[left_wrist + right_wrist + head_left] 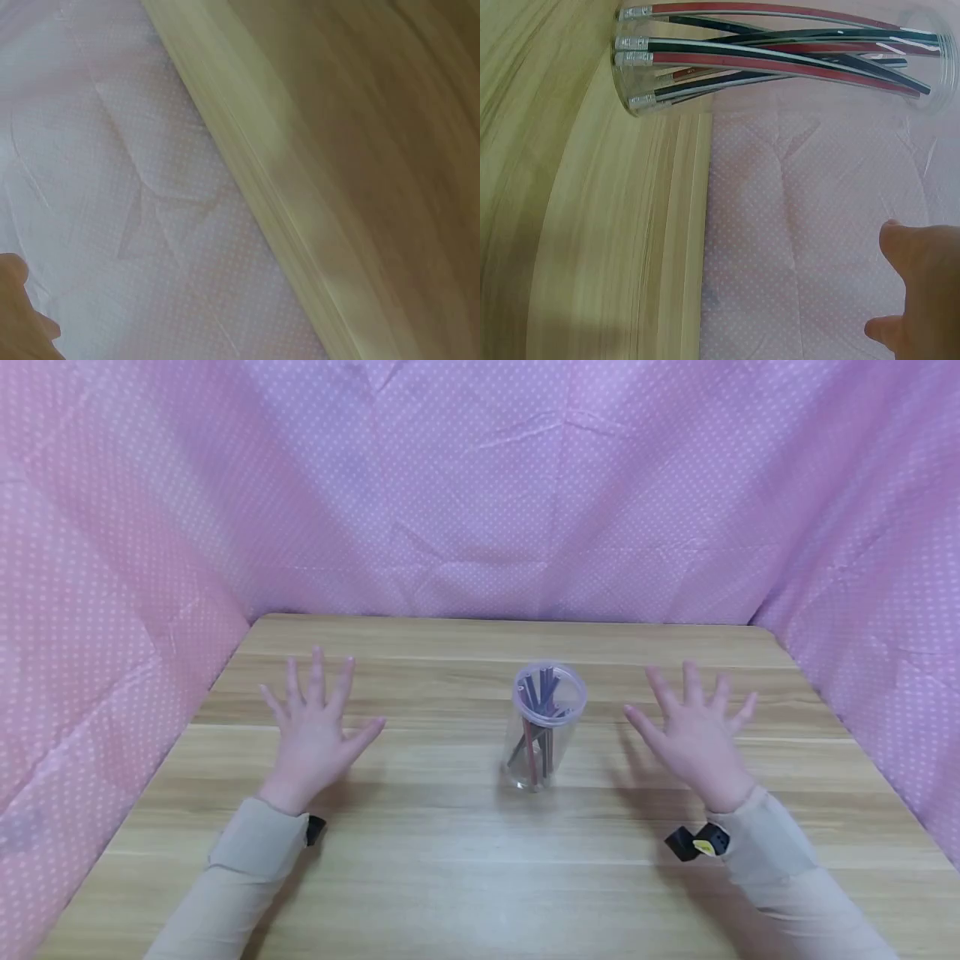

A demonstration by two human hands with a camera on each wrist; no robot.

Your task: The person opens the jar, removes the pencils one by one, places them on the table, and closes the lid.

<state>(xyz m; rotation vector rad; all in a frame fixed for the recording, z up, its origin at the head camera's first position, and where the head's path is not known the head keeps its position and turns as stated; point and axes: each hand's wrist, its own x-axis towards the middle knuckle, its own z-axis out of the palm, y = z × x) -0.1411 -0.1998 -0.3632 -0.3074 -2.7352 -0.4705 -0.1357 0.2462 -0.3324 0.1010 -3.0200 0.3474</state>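
A clear plastic jar [561,752] with a round lid [550,693] stands upright on the table between the two hands, nearer the right one. Inside it lean several red and black striped pencils [780,64], their metal ends down at the jar's base. To the left, my left hand [311,739] hovers over the table, fingers spread wide and holding nothing. My right hand [697,735] is likewise spread, a short way right of the jar and apart from it. In the left wrist view just a bit of the left hand [22,319] shows at the corner.
The light wood-grain table [420,877] fills the space under both hands. Pink cloth with white dots [480,485] hangs behind it and along both sides. Small black devices [697,842] are strapped at the wrists over light sleeves [780,860].
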